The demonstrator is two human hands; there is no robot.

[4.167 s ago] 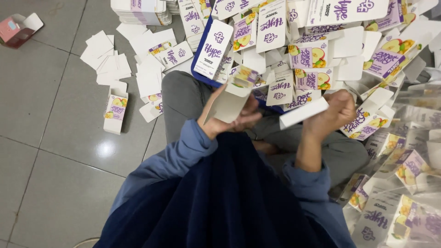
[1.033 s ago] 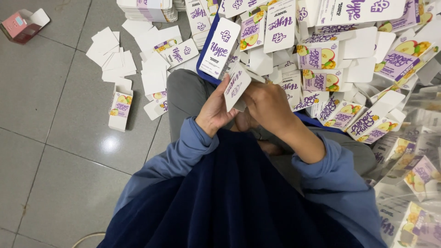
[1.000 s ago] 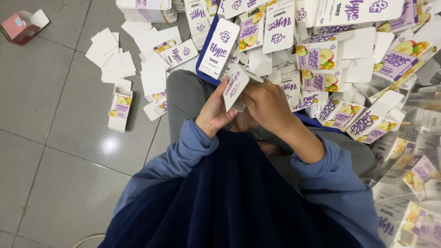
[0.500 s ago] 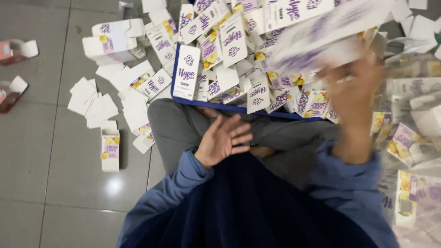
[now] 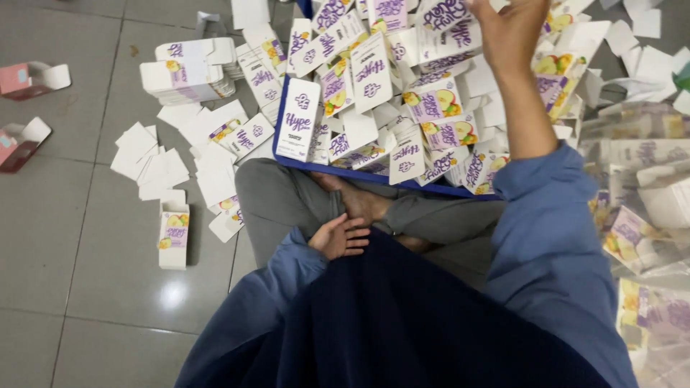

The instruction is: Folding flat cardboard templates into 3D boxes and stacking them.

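left hand (image 5: 343, 237): empty now, fingers loose, resting in lap
right hand (image 5: 512, 29): carton gone, outstretched over carton pile (image 5: 402, 108), grip unclear
change: folded carton released

2 hands (image 5: 343, 237), 2 pink boxes (image 5: 29, 77), cartons uncountable

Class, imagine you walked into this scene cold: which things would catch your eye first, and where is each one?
First, the big heap of white-and-purple cartons spilling over a blue tray ahead of the seated person. Next, the right hand stretched far up into that heap, while the left hand rests open in the lap. On the grey floor at left lie loose white cards and two pink boxes.
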